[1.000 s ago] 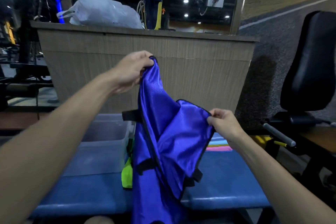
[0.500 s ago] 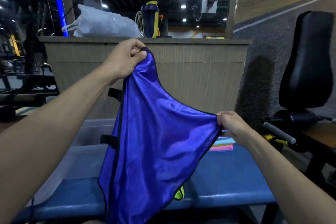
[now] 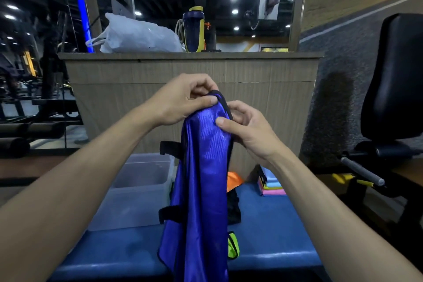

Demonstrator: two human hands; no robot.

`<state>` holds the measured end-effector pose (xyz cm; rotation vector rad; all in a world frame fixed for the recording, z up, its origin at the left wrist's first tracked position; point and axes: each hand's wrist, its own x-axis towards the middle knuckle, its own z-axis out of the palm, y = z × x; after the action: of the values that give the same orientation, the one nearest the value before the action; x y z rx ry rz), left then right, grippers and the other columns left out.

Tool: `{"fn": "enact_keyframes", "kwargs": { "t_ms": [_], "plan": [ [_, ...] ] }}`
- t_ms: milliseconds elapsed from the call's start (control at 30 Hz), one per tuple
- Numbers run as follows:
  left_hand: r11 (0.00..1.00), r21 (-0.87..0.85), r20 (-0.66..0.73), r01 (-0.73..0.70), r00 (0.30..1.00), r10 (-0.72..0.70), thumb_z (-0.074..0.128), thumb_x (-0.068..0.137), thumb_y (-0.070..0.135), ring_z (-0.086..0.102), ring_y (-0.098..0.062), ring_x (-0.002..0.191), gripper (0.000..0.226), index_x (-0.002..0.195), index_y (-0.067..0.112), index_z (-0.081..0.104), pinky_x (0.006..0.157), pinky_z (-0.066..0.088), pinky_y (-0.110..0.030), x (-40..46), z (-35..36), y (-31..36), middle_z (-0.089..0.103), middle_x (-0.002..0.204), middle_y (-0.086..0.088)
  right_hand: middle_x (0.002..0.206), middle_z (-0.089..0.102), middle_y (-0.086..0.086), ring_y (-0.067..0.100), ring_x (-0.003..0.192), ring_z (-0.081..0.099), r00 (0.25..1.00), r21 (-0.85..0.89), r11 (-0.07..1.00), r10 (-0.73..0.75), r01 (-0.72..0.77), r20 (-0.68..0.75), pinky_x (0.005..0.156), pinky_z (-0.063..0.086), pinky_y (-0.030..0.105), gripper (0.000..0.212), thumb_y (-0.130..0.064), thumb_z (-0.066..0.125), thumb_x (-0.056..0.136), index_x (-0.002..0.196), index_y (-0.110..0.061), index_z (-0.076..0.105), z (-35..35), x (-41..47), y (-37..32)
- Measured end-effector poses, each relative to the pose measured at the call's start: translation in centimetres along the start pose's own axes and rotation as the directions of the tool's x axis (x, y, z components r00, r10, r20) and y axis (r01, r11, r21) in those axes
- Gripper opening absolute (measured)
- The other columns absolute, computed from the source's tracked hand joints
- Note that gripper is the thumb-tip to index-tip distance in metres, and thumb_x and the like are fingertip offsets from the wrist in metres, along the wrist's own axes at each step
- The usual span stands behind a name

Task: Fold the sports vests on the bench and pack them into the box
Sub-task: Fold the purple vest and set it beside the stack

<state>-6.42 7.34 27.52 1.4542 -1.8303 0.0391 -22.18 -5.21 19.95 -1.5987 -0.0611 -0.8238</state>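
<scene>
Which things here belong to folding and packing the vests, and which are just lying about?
Job: blue vest, left hand, right hand, clear box, bench, orange vest, green vest.
Lying about: plastic bag, bottle, cloth stack.

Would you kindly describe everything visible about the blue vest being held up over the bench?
The shiny blue sports vest with black edging looks like thin satin-like fabric. It hangs doubled lengthwise, in a narrow upright column, with two black straps sticking out on its left side. The left hand and right hand pinch its top together. Its lower part drapes down in front of the blue padded bench, beside the clear plastic box; its bottom runs out of view.
</scene>
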Motion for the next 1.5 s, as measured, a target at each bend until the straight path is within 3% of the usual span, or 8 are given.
{"fn": "enact_keyframes", "kwargs": {
  "t_ms": [133,333,467,600,700,900,1233,1500],
  "plan": [
    [0.998,0.061,-0.139,-0.007,0.99,0.016,0.073,0.092,0.011,0.065,-0.006,0.082,0.015,0.097,0.021,0.064,0.08,0.053,-0.028,-0.7,0.1,-1.4,0.069,0.088,0.012,0.101,0.073,0.01,0.022,0.091,0.067,0.996,-0.019,0.998,-0.055,0.053,-0.077,0.082,0.053,0.034,0.033,-0.01,0.079,0.084,0.114,-0.012,0.066,-0.8,-0.4,1.4],
    [1.0,-0.001,-0.139,-0.022,0.99,0.021,0.072,0.093,0.006,0.048,-0.005,0.066,0.025,0.089,0.009,0.047,0.063,0.043,-0.02,-1.8,0.8,-2.5,0.052,0.077,0.01,0.097,0.061,-0.003,0.026,0.092,0.059,0.95,-0.522,0.808,-0.311,0.272,0.014,0.082,0.051,0.043,0.026,-0.005,0.074,0.089,0.104,-0.016,0.056,-2.2,-0.1,0.5],
    [0.998,0.061,-0.124,-0.022,0.992,0.03,0.07,0.094,0.008,0.05,-0.01,0.061,0.011,0.09,0.016,0.064,0.053,0.047,-0.034,-2.1,0.9,-2.9,0.062,0.077,0.004,0.089,0.057,-0.012,0.014,0.082,0.058,0.934,-0.695,0.656,-0.352,0.295,0.064,0.071,0.052,0.036,0.019,-0.012,0.073,0.088,0.094,-0.019,0.056,-2.5,0.2,0.1],
    [0.988,0.153,-0.121,-0.023,0.992,0.042,0.071,0.094,0.013,0.053,-0.006,0.065,0.014,0.106,0.02,0.073,0.062,0.043,-0.017,-2.3,1.0,-2.8,0.068,0.083,0.006,0.08,0.056,-0.016,0.004,0.057,0.05,0.932,-0.754,0.589,-0.352,0.291,0.085,0.059,0.035,0.014,0.026,-0.007,0.074,0.089,0.087,-0.021,0.052,-2.4,0.2,-0.3],
    [0.972,0.235,-0.125,-0.011,0.991,0.041,0.072,0.094,0.017,0.058,-0.007,0.066,0.013,0.106,0.021,0.075,0.063,0.044,-0.016,-2.4,1.1,-3.0,0.07,0.082,0.008,0.084,0.06,-0.015,0.004,0.06,0.055,0.933,-0.776,0.55,-0.335,0.308,0.133,0.062,0.04,0.018,0.019,-0.008,0.073,0.089,0.088,-0.02,0.058,-2.4,0.3,-0.5],
    [0.967,0.244,-0.079,0.067,0.996,-0.049,0.079,0.088,0.023,0.06,-0.003,0.072,0.019,0.105,0.029,0.075,0.067,0.047,-0.016,-2.5,1.1,-3.7,0.07,0.083,0.011,0.103,0.071,-0.014,0.01,0.102,0.065,0.96,-0.774,0.573,-0.223,0.269,0.169,0.085,0.054,0.03,0.031,-0.01,0.073,0.091,0.119,-0.025,0.072,-2.8,0.6,-0.7],
    [0.961,0.262,-0.004,0.091,0.996,-0.093,0.082,0.083,0.015,0.054,0.001,0.061,0.017,0.085,0.025,0.069,0.061,0.041,-0.011,-2.9,1.2,-3.7,0.061,0.066,0.025,0.091,0.067,-0.01,0.001,0.079,0.062,0.971,-0.817,0.526,-0.12,0.237,0.205,0.07,0.046,0.018,0.012,-0.01,0.073,0.091,0.098,-0.019,0.072,-2.8,1.3,-0.9],
    [0.982,0.155,0.048,0.105,0.992,-0.113,0.073,0.093,0.016,0.069,-0.003,0.083,0.012,0.1,0.024,0.078,0.079,0.054,-0.022,-3.1,1.7,-4.2,0.075,0.086,0.015,0.1,0.07,0.009,0.016,0.091,0.064,0.96,-0.674,0.736,0.142,0.06,0.241,0.088,0.053,0.046,0.013,-0.003,0.073,0.09,0.1,-0.01,0.069,-2.4,0.9,-0.5]
  ]
}}
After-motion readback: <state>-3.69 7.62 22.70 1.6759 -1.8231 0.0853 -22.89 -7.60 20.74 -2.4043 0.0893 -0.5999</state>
